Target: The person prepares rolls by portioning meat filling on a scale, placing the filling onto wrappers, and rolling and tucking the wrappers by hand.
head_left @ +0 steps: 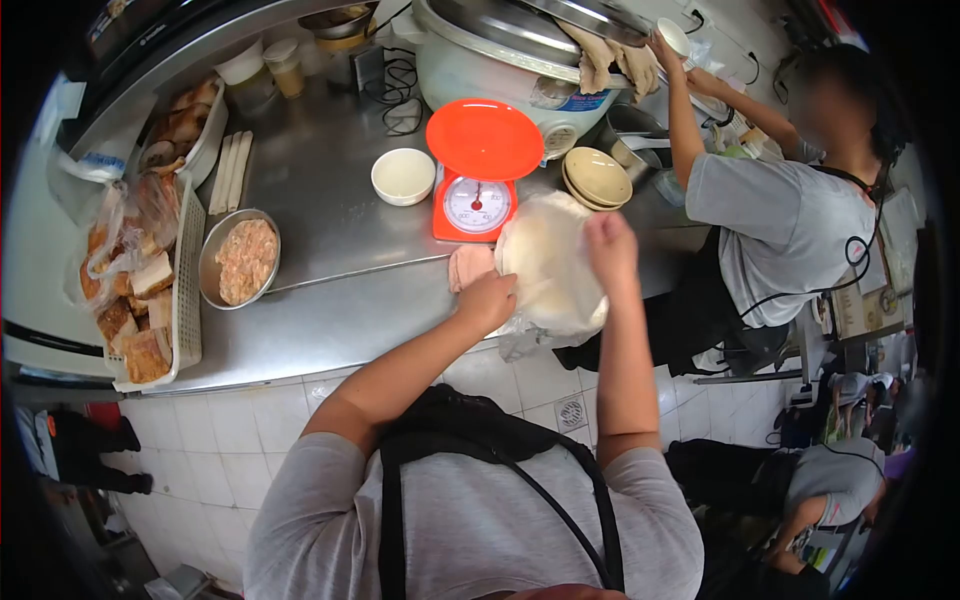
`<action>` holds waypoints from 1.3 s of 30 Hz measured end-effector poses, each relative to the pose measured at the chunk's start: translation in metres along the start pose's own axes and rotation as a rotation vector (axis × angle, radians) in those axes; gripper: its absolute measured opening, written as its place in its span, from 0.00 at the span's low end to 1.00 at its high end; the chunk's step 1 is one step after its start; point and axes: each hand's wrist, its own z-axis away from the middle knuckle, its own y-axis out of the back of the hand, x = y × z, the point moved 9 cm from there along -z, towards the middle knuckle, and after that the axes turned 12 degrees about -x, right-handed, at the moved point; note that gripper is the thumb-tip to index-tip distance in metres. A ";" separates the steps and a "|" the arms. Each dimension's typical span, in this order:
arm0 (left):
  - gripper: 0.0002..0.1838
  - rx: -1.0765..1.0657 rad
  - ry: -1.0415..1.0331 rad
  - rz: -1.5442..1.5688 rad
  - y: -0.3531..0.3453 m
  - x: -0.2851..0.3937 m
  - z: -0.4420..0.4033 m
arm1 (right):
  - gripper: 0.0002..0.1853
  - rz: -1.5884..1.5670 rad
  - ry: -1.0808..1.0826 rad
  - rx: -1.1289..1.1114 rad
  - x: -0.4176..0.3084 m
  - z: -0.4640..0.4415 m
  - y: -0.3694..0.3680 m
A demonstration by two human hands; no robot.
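My left hand is closed on the left edge of a clear plastic bag that lies around a stack of pale round sheets. On the right side of the stack, my right hand is raised and closed, blurred by motion; what it grips is too hazy to make out. A pink folded cloth lies beside my left hand. Just behind stands an orange scale with a round pan. Two nested beige bowls sit right of the scale, a white bowl left of it.
At the left are a metal bowl of minced filling, a basket of bread-like pieces and white sticks. A large lidded tub stands at the back. A co-worker stands close on the right, holding a white cup.
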 end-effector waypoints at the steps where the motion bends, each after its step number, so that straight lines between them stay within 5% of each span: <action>1: 0.17 -0.010 0.020 -0.025 0.001 0.002 0.000 | 0.08 0.078 0.049 0.014 -0.012 -0.013 0.020; 9: 0.15 -0.094 0.068 -0.071 -0.005 -0.001 -0.009 | 0.06 0.305 0.402 0.214 -0.158 -0.053 0.172; 14: 0.26 -0.144 -0.047 0.218 0.024 0.001 -0.002 | 0.05 0.215 0.557 -0.042 -0.223 -0.036 0.161; 18: 0.46 0.579 -0.310 0.380 0.149 0.060 0.076 | 0.04 0.136 0.567 -0.243 -0.252 -0.014 0.104; 21: 0.49 0.697 -0.452 0.418 0.185 0.067 0.103 | 0.05 -0.026 0.515 -0.454 -0.265 -0.007 0.047; 22: 0.38 0.778 -0.438 0.353 0.198 0.058 0.112 | 0.07 -0.088 0.481 -0.470 -0.265 -0.008 0.031; 25: 0.22 0.447 -0.247 0.925 0.216 -0.002 0.120 | 0.12 -0.229 0.383 -0.633 -0.242 -0.017 -0.021; 28: 0.10 0.415 -0.094 0.638 0.255 -0.043 0.145 | 0.08 -0.237 0.255 -0.679 -0.204 -0.030 -0.075; 30: 0.09 0.477 -0.126 0.648 0.275 -0.069 0.155 | 0.05 -0.167 0.234 -0.674 -0.198 -0.034 -0.103; 36: 0.06 0.599 -0.132 0.283 0.282 -0.098 0.222 | 0.04 -0.011 0.610 -0.371 -0.243 0.050 -0.107; 39: 0.07 0.566 -0.146 0.157 0.233 -0.134 0.241 | 0.05 0.096 0.647 -0.625 -0.214 0.114 -0.180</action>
